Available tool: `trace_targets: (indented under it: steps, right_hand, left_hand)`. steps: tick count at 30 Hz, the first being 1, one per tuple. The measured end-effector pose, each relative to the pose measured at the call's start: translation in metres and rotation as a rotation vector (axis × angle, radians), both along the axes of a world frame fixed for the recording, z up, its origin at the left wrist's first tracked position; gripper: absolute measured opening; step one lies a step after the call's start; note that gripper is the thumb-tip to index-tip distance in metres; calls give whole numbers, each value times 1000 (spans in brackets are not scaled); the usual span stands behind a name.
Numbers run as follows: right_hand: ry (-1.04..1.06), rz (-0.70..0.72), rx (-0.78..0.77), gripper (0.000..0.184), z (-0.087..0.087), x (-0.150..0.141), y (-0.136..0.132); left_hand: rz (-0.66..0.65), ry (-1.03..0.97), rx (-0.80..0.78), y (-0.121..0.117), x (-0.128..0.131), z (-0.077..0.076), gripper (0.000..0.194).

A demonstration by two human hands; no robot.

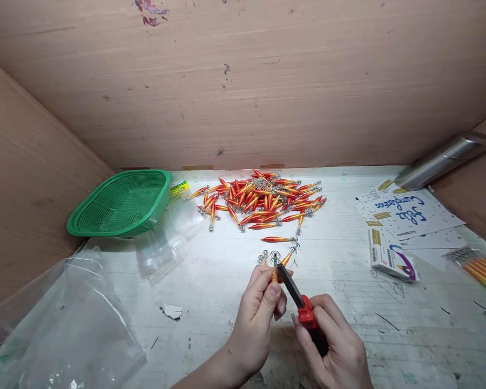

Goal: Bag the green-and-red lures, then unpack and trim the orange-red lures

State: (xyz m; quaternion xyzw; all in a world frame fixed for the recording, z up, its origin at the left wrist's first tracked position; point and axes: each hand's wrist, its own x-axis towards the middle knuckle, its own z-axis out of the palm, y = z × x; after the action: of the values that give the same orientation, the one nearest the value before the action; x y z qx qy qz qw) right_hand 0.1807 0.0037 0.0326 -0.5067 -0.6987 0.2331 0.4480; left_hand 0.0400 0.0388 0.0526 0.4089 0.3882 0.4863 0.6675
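Note:
My left hand [262, 302] pinches a gold squid jig [275, 274] between thumb and fingers, its ring of hooks pointing up and away. In my right hand [335, 340] is a tool with a red-and-black handle [306, 313] and a long, flat dark bar; whether it is a knife I cannot tell. The bar's tip is at the held jig, just below the hooks. Right behind my left fingers lie other jigs, one gold squid jig [287, 258] among them, partly hidden. Farther back is a pile of red-and-gold squid jigs [259, 197], with a single red-and-gold jig [278, 239] in front.
A green plastic basket [156, 208] stands at the back left beside clear bags [157, 254]. One large clear bag [76, 329] covers the front left. On the right are printed cards [441, 216], a small box [392, 259], a metal flask [441, 162] and packaged striped items [484, 273]. Wooden panels surround the table.

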Motion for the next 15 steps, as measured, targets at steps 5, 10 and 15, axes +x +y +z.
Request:
trace_targets:
  steps: [5, 10, 15]
  right_hand:
    - [112, 42, -111, 16, 4, 1, 1]
    - [393, 121, -402, 30, 0, -1, -3]
    - [668, 227, -704, 41, -7, 4, -9]
  left_hand:
    - [-34, -70, -28, 1, -2, -2, 32]
    - [14, -180, -150, 2, 0, -2, 37]
    - [27, -282, -264, 3, 2, -2, 41]
